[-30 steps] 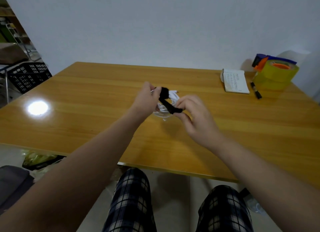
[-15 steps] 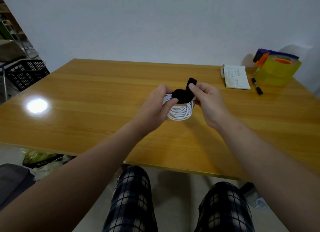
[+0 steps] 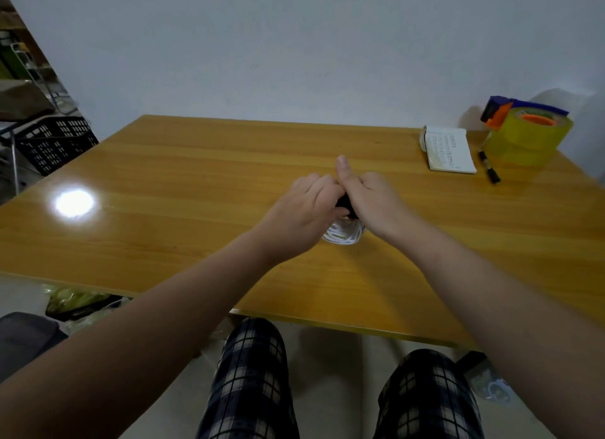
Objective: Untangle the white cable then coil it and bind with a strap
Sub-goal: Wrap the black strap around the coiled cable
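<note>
The white cable (image 3: 343, 235) is wound into a small coil over the middle of the wooden table (image 3: 196, 177). Only its lower loops show below my hands. A black strap (image 3: 344, 203) sits on top of the coil, mostly hidden between my hands. My left hand (image 3: 306, 206) grips the coil from the left with curled fingers. My right hand (image 3: 373, 199) closes over the strap and coil from the right, its thumb sticking up.
A white notebook (image 3: 450, 149), a black marker (image 3: 489, 172) and a yellow tape roll in a blue and orange dispenser (image 3: 527, 134) lie at the table's far right. A black crate (image 3: 54, 141) stands left of the table. My knees are under the near edge.
My hands have come together over the coil. The strap's free end, held up by my right hand half a second ago, is now folded down and covered.
</note>
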A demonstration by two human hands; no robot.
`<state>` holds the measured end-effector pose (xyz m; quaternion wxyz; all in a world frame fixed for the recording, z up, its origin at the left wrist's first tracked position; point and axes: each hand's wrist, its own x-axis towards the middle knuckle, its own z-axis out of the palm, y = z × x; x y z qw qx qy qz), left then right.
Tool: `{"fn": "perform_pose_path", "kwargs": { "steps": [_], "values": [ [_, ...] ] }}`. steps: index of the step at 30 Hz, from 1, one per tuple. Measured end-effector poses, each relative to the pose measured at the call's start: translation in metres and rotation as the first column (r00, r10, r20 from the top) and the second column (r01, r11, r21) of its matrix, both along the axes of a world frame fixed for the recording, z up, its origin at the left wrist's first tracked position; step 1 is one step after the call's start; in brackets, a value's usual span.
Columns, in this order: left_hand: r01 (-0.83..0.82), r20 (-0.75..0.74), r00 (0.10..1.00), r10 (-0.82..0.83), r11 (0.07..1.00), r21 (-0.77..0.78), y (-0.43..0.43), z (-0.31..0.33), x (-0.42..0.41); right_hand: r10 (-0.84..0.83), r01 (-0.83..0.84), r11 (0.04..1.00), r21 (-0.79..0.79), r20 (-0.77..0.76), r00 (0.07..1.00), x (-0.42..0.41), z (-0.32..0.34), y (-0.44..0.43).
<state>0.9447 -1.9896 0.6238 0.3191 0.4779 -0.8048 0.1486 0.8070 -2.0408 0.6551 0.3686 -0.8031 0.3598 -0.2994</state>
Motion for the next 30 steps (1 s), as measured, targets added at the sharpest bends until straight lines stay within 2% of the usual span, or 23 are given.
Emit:
{"fn": "perform_pose_path", "kwargs": {
  "steps": [2, 5, 6, 8, 9, 11, 12, 13, 15, 19, 22, 26, 28, 30],
  "values": [
    [0.037, 0.071, 0.997, -0.031, 0.995, -0.089, -0.002, -0.001, 0.005, -0.035, 0.034, 0.999, 0.016, 0.045, 0.998, 0.003, -0.004, -0.002],
    [0.048, 0.063, 0.997, -0.044, 0.996, -0.074, -0.002, -0.002, 0.002, -0.117, 0.108, 0.992, 0.069, 0.142, 0.983, 0.007, -0.012, -0.006],
    [0.038, 0.0, 0.999, -0.038, 0.999, -0.03, -0.003, -0.002, 0.001, -0.144, 0.129, 0.987, 0.099, 0.166, 0.975, 0.009, -0.013, -0.006],
    [0.042, -0.269, 0.963, -0.011, 0.993, 0.111, -0.004, -0.001, -0.003, -0.255, 0.215, 0.956, 0.202, 0.197, 0.947, 0.011, -0.013, -0.013],
    [0.076, -0.444, 0.896, 0.027, 0.974, 0.213, -0.002, 0.001, -0.003, -0.334, 0.266, 0.918, 0.293, 0.213, 0.918, 0.011, -0.011, -0.018],
    [0.3, -0.761, 0.629, 0.158, 0.854, 0.425, 0.004, 0.008, -0.003, -0.446, 0.285, 0.828, 0.482, 0.261, 0.856, 0.009, 0.0, -0.025],
    [0.431, -0.837, 0.503, 0.216, 0.776, 0.46, 0.007, 0.01, -0.003, -0.465, 0.269, 0.806, 0.528, 0.283, 0.839, 0.009, 0.005, -0.028],
    [0.495, -0.868, 0.43, 0.25, 0.739, 0.458, 0.006, 0.009, -0.001, -0.463, 0.255, 0.805, 0.535, 0.299, 0.835, 0.01, 0.009, -0.03],
    [0.518, -0.897, 0.361, 0.255, 0.745, 0.42, 0.003, 0.01, 0.0, -0.447, 0.247, 0.827, 0.505, 0.324, 0.834, 0.017, 0.012, -0.032],
    [0.26, -0.84, 0.442, 0.316, 0.85, 0.457, -0.007, 0.013, -0.008, -0.543, 0.272, 0.753, 0.599, 0.331, 0.772, 0.029, 0.007, -0.041],
    [0.188, -0.798, 0.532, 0.283, 0.88, 0.437, -0.006, 0.009, -0.003, -0.548, 0.24, 0.718, 0.653, 0.318, 0.773, 0.035, -0.001, -0.047],
    [0.066, -0.536, 0.812, 0.231, 0.876, 0.478, -0.006, 0.011, 0.015, -0.479, 0.087, 0.673, 0.734, 0.343, 0.808, 0.044, -0.015, -0.05],
    [0.054, -0.434, 0.88, 0.192, 0.868, 0.494, -0.012, 0.014, 0.02, -0.473, 0.089, 0.682, 0.726, 0.345, 0.811, 0.037, -0.018, -0.054],
    [0.041, -0.39, 0.903, 0.18, 0.868, 0.495, -0.023, 0.015, 0.023, -0.432, 0.137, 0.758, 0.638, 0.333, 0.838, 0.028, -0.021, -0.068]
  ]
}}
